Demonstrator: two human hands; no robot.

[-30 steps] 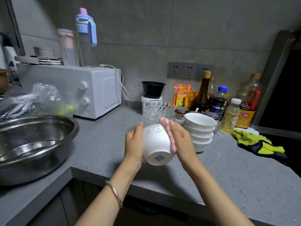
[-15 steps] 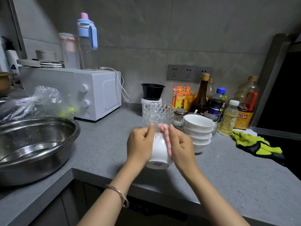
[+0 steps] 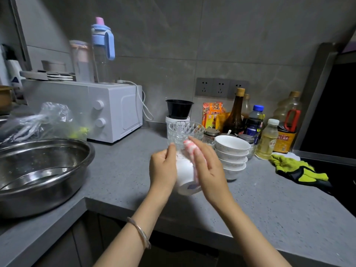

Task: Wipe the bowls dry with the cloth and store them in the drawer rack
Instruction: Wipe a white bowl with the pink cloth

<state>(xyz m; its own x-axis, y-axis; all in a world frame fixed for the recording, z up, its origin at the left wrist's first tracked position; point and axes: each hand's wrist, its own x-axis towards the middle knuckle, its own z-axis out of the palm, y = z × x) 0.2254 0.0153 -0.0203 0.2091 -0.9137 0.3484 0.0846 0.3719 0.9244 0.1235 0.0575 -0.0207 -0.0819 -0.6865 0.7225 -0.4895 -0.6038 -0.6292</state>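
Note:
I hold a white bowl [image 3: 185, 172] above the grey counter, its base turned toward me and down. My left hand [image 3: 163, 168] grips its left side. My right hand [image 3: 209, 166] presses a pink-and-white cloth [image 3: 190, 151] against the bowl's right side and rim. Just right of my hands a stack of several white bowls [image 3: 232, 157] stands on the counter. A stack of clear glass bowls [image 3: 185, 132] stands behind my hands. No drawer rack is in view.
A large steel basin [image 3: 38, 170] fills the left counter, with a plastic bag [image 3: 44, 120] and a white microwave [image 3: 107, 110] behind it. Bottles and jars [image 3: 256, 124] line the back wall. Yellow-green gloves [image 3: 296, 170] lie at right beside a dark cooktop [image 3: 339, 170].
The bowl has been turned in my hands, its base tipping from facing me to more downward. My right hand has slid the cloth up and over the bowl's rim and side.

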